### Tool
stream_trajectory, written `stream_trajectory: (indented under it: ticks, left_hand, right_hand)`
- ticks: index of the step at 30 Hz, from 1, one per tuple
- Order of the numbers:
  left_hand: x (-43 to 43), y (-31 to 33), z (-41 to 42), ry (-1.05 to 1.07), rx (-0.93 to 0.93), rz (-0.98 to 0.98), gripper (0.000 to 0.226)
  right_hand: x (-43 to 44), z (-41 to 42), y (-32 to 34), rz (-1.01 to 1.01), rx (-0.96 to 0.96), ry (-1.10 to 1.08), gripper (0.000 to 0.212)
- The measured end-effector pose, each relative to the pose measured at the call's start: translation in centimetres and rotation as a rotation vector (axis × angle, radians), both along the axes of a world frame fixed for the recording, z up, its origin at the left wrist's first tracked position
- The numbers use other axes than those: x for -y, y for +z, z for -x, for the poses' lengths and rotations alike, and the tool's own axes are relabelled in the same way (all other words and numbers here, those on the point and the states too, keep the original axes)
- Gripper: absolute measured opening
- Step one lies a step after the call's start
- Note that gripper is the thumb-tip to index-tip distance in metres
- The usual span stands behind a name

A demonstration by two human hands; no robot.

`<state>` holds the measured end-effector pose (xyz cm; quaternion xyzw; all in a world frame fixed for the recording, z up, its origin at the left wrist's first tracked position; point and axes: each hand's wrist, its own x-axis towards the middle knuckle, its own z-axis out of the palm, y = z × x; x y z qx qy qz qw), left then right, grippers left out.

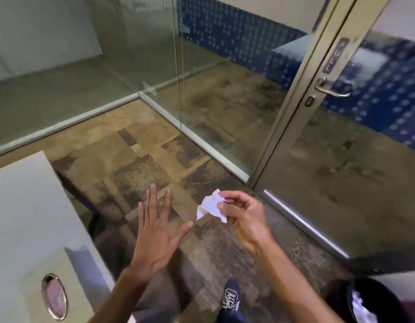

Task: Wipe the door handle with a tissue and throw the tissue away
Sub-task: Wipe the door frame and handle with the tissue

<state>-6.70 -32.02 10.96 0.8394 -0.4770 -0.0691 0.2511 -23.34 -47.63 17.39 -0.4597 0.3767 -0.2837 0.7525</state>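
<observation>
A crumpled white tissue (211,206) is pinched between the thumb and fingers of my right hand (246,217), low in the middle of the view. My left hand (155,231) is beside it, flat, fingers spread, holding nothing. The metal lever door handle (332,88) sits on the frame of a glass door (341,171) at the upper right, well above and away from both hands. A black bin (341,297) with white paper inside stands at the bottom right corner, below my right forearm.
A white table (27,206) with an oval cable hole (54,297) fills the lower left. Glass partition walls (108,66) run across the back. My dark shoe (231,297) stands on the patterned brown carpet (143,155). A keyhole (309,101) is below the handle.
</observation>
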Motion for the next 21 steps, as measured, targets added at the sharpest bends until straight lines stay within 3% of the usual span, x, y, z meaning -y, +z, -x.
stream_trajectory:
  ticks: [4,8,13,21]
  left_hand:
    - [7.0,1.1,1.8,-0.056,0.000,0.048,0.103]
    - [13.7,2.6,4.1,-0.100,-0.009,0.084,0.104]
    - [21.2,3.5,6.0,-0.171,0.015,0.117,0.099]
    - [30.5,4.7,8.0,-0.301,0.040,0.153,0.101]
  right_hand:
    - [5.2,2.8,0.5,0.051,0.048,-0.096,0.042]
    - [10.3,5.3,1.4,0.013,0.066,-0.137,0.025]
    - [16.6,8.4,2.7,-0.089,0.137,-0.198,0.025]
    - [23.8,11.6,3.5,0.008,0.062,-0.452,0.021]
